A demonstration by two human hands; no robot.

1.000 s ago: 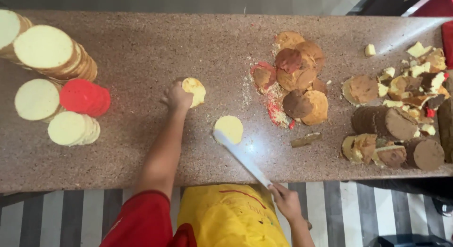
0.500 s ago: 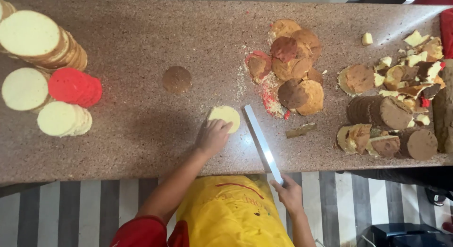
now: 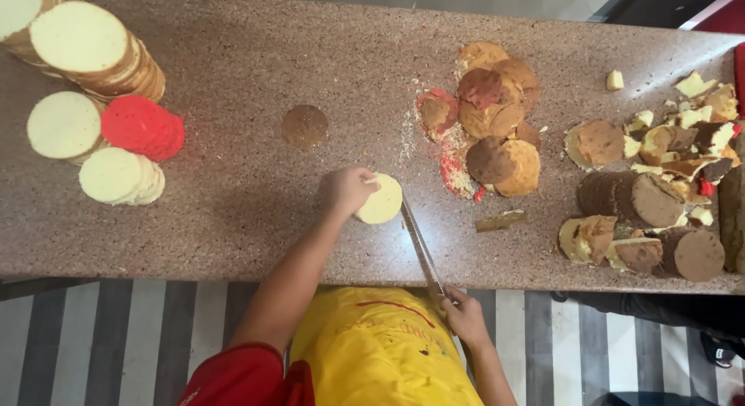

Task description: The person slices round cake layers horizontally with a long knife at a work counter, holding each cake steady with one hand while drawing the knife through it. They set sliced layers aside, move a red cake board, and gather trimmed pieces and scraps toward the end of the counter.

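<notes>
Knife point(image 3: 419, 247) swung against cake round point(image 3: 380, 199) | left hand point(image 3: 347, 190) grip closed on round | right hand point(image 3: 464, 317) grips handle

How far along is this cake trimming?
Done: trimmed rounds stacked at far left, crusts piled right of centre. In hand: left hand steadies a small yellow cake while the right hand holds a knife against it. Left: brown cakes at right.

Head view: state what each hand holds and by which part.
Left hand grips the pale round cake at its left edge. Right hand holds the long knife by its handle end.
</notes>
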